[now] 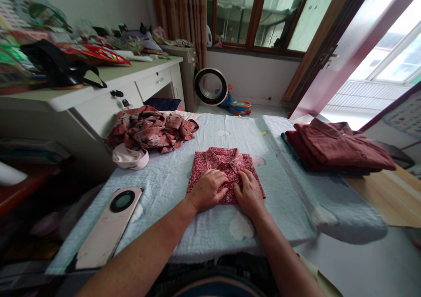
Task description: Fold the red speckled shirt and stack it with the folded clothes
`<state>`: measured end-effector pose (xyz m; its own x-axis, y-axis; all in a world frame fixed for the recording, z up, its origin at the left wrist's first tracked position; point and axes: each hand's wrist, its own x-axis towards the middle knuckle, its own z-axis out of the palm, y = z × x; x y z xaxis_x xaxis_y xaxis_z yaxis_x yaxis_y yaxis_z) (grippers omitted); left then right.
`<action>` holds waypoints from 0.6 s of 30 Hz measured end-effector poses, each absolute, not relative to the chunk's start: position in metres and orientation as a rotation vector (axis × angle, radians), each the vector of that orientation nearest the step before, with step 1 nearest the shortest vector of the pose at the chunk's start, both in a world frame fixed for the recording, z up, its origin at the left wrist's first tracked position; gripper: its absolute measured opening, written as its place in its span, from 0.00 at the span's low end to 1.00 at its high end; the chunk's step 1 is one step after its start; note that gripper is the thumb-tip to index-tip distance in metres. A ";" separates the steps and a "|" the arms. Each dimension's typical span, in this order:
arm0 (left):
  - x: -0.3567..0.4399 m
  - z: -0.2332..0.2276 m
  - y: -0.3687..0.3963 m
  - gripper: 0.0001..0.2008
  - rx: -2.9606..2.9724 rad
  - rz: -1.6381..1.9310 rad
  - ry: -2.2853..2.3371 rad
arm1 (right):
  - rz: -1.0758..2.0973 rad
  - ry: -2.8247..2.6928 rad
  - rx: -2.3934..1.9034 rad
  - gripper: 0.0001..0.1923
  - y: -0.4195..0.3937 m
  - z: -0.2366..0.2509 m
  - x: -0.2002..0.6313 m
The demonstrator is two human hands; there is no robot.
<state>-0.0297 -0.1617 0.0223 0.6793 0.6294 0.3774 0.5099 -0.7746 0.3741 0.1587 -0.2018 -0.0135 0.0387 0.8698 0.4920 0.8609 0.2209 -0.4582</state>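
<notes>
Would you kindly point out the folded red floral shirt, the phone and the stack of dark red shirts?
folded red floral shirt point(219, 162), head view, on its upper left front.
phone point(108, 229), head view, on its pink back.
stack of dark red shirts point(338, 145), head view, on the top shirt.

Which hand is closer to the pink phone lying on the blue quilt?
Left. The left hand rests on the folded red floral shirt, on the side toward the pink phone; the right hand lies farther away.

Daylight pours in from the windows at the right, blown out to white glare. The left side sits dim, and strong wide-angle distortion bends the edges.
</notes>
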 end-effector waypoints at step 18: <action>-0.029 0.024 -0.161 0.08 2.639 0.726 0.920 | -0.010 -1.794 -1.628 0.28 -0.196 -0.026 0.164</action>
